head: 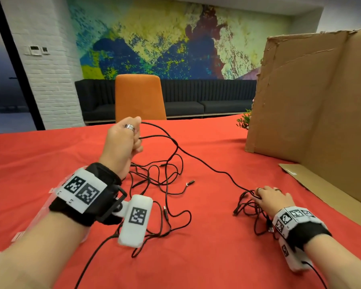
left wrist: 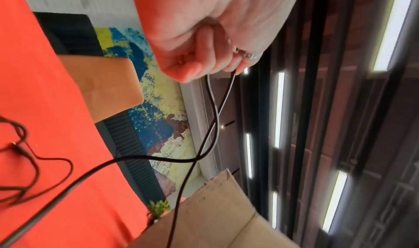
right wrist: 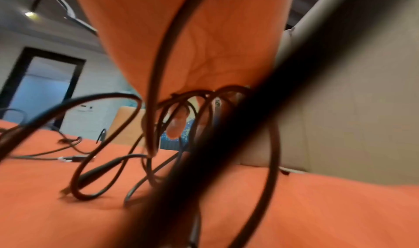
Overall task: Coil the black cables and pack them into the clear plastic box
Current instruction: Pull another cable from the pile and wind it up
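Now we hold one black cable (head: 198,161) up in our left hand (head: 124,140), fingers curled tight round it. Our right hand (head: 271,200) lies on a small bunch of cables (head: 250,205) on the red table (head: 50,147), fingers bent over it; we cannot tell if it grips. More loose cables (head: 161,180) lie tangled between our hands. We should pull slowly and make even loops, so nothing knots. We see no clear box.

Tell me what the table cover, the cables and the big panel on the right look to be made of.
Table cover: red woven cloth, matte, softly creased.
Black cables: thin, probably rubber- or plastic-sheathed, slightly glossy, metal-tipped plugs.
Panel: brown corrugated cardboard, ragged torn top edge.
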A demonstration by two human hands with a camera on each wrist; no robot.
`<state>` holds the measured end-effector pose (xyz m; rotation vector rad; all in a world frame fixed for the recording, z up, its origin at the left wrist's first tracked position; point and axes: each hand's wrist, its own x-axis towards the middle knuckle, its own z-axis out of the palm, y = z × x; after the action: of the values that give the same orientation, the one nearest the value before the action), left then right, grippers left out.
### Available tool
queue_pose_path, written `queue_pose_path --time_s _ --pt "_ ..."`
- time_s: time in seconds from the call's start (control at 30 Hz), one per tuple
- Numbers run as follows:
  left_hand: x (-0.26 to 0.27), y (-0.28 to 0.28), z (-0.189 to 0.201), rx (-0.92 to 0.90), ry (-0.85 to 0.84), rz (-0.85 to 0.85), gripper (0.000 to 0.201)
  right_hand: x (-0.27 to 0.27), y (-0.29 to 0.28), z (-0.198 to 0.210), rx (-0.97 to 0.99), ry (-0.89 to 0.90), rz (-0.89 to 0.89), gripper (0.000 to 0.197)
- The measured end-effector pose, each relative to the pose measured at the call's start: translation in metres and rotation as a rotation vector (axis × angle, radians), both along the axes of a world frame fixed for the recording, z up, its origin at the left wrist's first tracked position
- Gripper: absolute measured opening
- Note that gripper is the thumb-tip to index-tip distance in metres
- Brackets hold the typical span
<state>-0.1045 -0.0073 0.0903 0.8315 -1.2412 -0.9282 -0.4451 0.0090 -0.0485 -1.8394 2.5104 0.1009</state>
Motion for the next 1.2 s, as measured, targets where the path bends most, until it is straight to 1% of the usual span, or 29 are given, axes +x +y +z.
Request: queue_pose_path --time_s 0.03,0.07,0.1,0.17,0.2,0.23,0.27,0.3,0.33,0.37,0.4,0.43,0.47,0.53,0.6,0.67,0.7,0.77,0.83,0.9,0.93,0.97,1.03,1.07,1.13,1.2 --pt "-0.002 -0.001 -0.006 -0.046 -0.103 0.031 0.043 0.001 0.001 0.001 0.001 0.021 -0.001 0.041" --pt "-0.007 -0.001 -0.013 -0.087 -0.264 0.039 0.041 0.004 0.002 0.003 -0.018 0.038 0.013 0.042" --pt "-0.014 0.001 -0.021 -0.095 -0.459 0.001 0.038 0.01 0.003 0.006 -0.056 0.047 0.035 0.043" --pt "-0.033 0.007 -0.044 -0.001 -0.958 -0.129 0.031 0.029 0.004 0.017 -0.151 0.049 0.091 0.043" --pt "-0.044 0.011 -0.055 0.056 -1.217 -0.155 0.028 0.039 0.005 0.023 -0.194 0.037 0.118 0.043" --pt "-0.055 0.015 -0.064 0.07 -1.436 -0.126 0.022 0.049 0.005 0.029 -0.22 0.015 0.141 0.043" --pt "-0.065 0.021 -0.071 0.005 -1.578 -0.058 0.02 0.058 0.006 0.034 -0.233 -0.007 0.168 0.043" --pt "-0.074 0.025 -0.076 -0.097 -1.626 0.01 0.031 0.067 0.007 0.038 -0.235 -0.023 0.201 0.042" --pt "-0.083 0.028 -0.078 -0.199 -1.598 0.05 0.045 0.074 0.008 0.041 -0.237 -0.035 0.237 0.04" --pt "-0.091 0.028 -0.08 -0.281 -1.526 0.049 0.055 0.082 0.01 0.043 -0.242 -0.047 0.266 0.039" --pt "-0.098 0.027 -0.08 -0.292 -1.476 -0.001 0.062 0.088 0.012 0.045 -0.252 -0.063 0.287 0.037" --pt "-0.104 0.023 -0.081 -0.249 -1.424 -0.074 0.063 0.092 0.014 0.047 -0.267 -0.078 0.302 0.036" --pt "-0.108 0.019 -0.081 -0.181 -1.376 -0.148 0.059 0.096 0.016 0.048 -0.283 -0.087 0.318 0.033" --pt "-0.11 0.013 -0.084 -0.099 -1.299 -0.215 0.04 0.099 0.019 0.049 -0.3 -0.1 0.351 0.031" --pt "-0.105 0.011 -0.084 -0.102 -1.241 -0.224 0.027 0.1 0.02 0.049 -0.308 -0.125 0.371 0.03" --pt "-0.096 0.009 -0.08 -0.12 -1.169 -0.244 0.023 0.098 0.02 0.045 -0.299 -0.191 0.377 0.028" --pt "-0.091 0.007 -0.078 -0.13 -1.131 -0.263 0.021 0.096 0.02 0.041 -0.274 -0.242 0.365 0.031" --pt "-0.08 0.005 -0.073 -0.139 -1.065 -0.312 0.021 0.094 0.019 0.033 -0.213 -0.317 0.333 0.033" --pt "-0.073 0.007 -0.072 -0.132 -0.997 -0.336 0.024 0.094 0.017 0.026 -0.178 -0.312 0.332 0.034" --pt "-0.071 0.009 -0.076 -0.132 -0.918 -0.305 0.027 0.096 0.016 0.025 -0.188 -0.307 0.335 0.031" --pt "-0.071 0.01 -0.079 -0.133 -0.874 -0.274 0.027 0.098 0.016 0.026 -0.198 -0.353 0.347 0.029" --pt "-0.071 0.01 -0.08 -0.127 -0.816 -0.243 0.028 0.099 0.016 0.027 -0.2 -0.444 0.364 0.026" --pt "-0.072 0.009 -0.077 -0.103 -0.657 -0.208 0.029 0.104 0.017 0.031 -0.192 -0.641 0.424 0.019" --pt "-0.073 0.009 -0.074 -0.097 -0.575 -0.203 0.03 0.107 0.018 0.032 -0.176 -0.685 0.465 0.016" --pt "-0.073 0.008 -0.065 -0.104 -0.479 -0.178 0.03 0.11 0.018 0.031 -0.121 -0.683 0.526 0.015" --pt "-0.072 0.006 -0.055 -0.117 -0.409 -0.134 0.031 0.106 0.017 0.022 -0.079 -0.635 0.539 0.014"
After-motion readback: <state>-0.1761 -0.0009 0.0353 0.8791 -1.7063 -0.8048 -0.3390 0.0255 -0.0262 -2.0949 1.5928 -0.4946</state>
